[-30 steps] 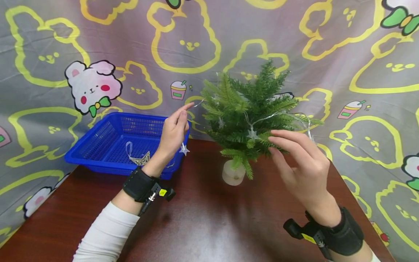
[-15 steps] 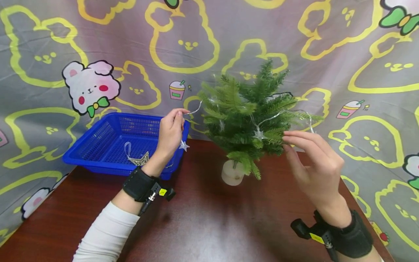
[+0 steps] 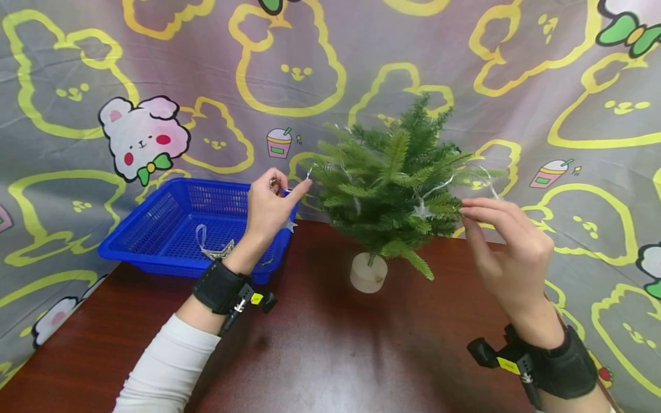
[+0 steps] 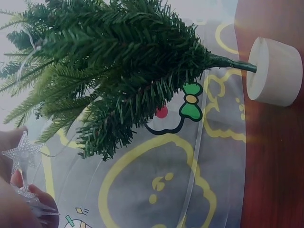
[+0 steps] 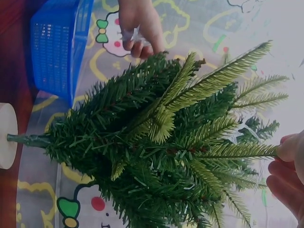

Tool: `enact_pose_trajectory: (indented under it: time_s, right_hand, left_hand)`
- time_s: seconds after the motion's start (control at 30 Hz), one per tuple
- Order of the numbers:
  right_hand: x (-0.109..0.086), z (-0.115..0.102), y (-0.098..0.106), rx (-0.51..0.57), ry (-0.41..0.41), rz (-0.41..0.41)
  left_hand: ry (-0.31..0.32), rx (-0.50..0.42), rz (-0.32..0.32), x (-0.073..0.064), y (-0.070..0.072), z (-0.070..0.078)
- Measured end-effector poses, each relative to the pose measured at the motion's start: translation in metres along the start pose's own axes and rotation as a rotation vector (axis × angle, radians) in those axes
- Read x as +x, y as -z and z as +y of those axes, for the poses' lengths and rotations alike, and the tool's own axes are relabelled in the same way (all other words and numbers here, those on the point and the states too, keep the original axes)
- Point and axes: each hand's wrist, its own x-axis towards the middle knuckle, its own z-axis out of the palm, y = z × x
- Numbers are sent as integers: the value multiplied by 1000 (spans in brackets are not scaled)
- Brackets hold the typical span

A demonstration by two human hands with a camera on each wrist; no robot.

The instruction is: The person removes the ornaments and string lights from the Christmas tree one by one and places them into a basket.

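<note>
A small artificial Christmas tree (image 3: pixel 395 183) stands upright on a round pale wooden base (image 3: pixel 369 273). A clear string of fairy lights with star-shaped covers runs over its branches, and one star light (image 3: pixel 422 210) hangs at the front. Left of the tree, my left hand (image 3: pixel 265 203) holds the loose part of the string in curled fingers, thumb pointing toward the tree. Clear star lights (image 4: pixel 23 152) show at those fingers in the left wrist view. On the right, my right hand (image 3: pixel 511 246) pinches a branch tip (image 5: pixel 270 151) between thumb and fingers.
A blue plastic basket (image 3: pixel 155 221) stands at the left, behind my left forearm. In it lies a glittery star ornament (image 3: pixel 223 251) with a ribbon loop. The brown table (image 3: pixel 330 344) meets a patterned cloth backdrop (image 3: pixel 206 74) at the back.
My right hand has moved to the right, and the tree's front branches and star light have swung right with it. My left fingers have curled in more, with the thumb now stretched out.
</note>
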Motion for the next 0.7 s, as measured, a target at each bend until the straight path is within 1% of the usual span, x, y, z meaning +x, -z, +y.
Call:
enact_pose_trajectory:
  time_s: [0.1, 0.23, 0.4, 0.5, 0.7]
  right_hand:
    - [0, 5, 1, -3, -3, 2]
    - [0, 9, 1, -1, -7, 6]
    - [0, 10, 1, 8, -15, 6]
    - [1, 11, 1, 10, -20, 4]
    - [1, 11, 1, 12, -20, -3]
  left_hand:
    - [-24, 59, -18, 1, 0, 1]
    - [-74, 140, -53, 2, 0, 3]
    - [-127, 200, -81, 2, -2, 4]
    - [-142, 192, -86, 2, -3, 5]
    - [-177, 149, -121, 3, -3, 7]
